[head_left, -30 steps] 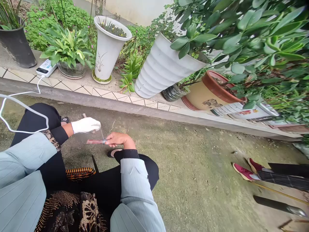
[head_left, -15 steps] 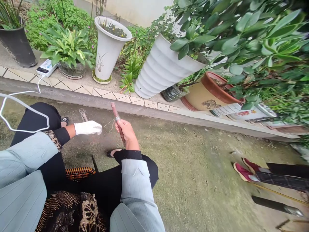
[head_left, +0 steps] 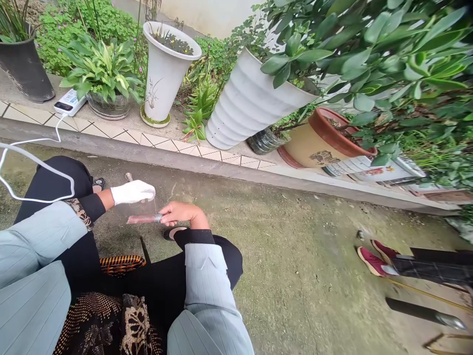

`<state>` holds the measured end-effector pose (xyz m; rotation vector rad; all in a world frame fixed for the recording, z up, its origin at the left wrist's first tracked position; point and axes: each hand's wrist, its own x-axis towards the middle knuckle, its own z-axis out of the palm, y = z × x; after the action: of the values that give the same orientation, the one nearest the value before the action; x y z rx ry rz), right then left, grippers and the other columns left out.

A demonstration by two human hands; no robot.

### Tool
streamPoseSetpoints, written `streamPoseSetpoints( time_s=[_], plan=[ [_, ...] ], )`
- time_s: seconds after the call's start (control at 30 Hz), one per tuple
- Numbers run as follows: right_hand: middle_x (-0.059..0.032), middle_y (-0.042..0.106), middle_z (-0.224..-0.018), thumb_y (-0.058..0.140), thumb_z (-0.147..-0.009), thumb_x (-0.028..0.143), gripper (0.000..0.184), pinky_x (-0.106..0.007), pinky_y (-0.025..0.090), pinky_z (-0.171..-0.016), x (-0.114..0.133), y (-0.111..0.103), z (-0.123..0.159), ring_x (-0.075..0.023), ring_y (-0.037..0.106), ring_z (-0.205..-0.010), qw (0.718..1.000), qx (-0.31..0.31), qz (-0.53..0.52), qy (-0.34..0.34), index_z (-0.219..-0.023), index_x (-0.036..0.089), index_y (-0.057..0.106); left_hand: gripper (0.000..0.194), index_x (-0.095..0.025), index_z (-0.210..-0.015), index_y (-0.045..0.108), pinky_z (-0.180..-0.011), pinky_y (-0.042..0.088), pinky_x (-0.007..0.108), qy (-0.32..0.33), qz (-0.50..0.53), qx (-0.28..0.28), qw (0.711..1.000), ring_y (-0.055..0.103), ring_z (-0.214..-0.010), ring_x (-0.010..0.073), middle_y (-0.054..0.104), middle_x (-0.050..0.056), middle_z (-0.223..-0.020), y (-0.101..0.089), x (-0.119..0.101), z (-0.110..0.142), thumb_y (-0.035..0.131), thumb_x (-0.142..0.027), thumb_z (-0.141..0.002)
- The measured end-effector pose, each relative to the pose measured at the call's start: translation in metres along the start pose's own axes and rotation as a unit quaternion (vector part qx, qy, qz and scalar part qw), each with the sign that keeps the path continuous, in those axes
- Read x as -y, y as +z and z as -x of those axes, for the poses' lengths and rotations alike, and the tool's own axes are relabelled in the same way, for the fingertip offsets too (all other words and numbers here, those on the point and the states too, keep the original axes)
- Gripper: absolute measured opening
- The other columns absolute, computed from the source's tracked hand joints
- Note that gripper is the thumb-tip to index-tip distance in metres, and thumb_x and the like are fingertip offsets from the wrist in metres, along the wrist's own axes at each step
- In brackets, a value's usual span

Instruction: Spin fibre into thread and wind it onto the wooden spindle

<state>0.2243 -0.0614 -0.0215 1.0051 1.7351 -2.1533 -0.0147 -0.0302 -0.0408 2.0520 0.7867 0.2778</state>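
My right hand is bare and wrapped round a reddish-brown stick, which lies almost level and points left. Thin silvery wire is coiled round the stick just beside my fingers. From that coil a fine strand runs up to my left hand, which wears a white glove and is closed on the strand's end. The two hands are a short way apart, the left one higher. Behind the gloved hand, the end of another stick shows near the ground.
A low tiled ledge runs across ahead, bearing a white pot, a ribbed white planter, other potted plants and a power bank with a white cable. Another person's red shoes are at right. A woven seat edge shows between my legs.
My right hand has turned the stick from nearly upright to nearly level, its free end now pointing left. The strand now runs steeply between the hands. My left hand has barely moved.
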Motion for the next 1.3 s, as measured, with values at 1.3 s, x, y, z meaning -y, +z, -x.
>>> streamPoseSetpoints(
  time_s=[1.3],
  plan=[
    [0.0013,0.058,-0.063,0.064,-0.079,0.029,0.015,-0.022,0.037,-0.055,-0.01,-0.005,-0.016,-0.0092,0.05,-0.054,0.978,-0.104,0.14,0.114,-0.071,0.017,0.06,0.035,-0.019,-0.081,0.061,-0.069,0.04,0.022,-0.004,-0.138,-0.035,0.99,0.057,-0.071,0.0144,0.067,0.001,-0.08,-0.012,-0.007,0.003,0.035,-0.038,-0.092]
  ],
)
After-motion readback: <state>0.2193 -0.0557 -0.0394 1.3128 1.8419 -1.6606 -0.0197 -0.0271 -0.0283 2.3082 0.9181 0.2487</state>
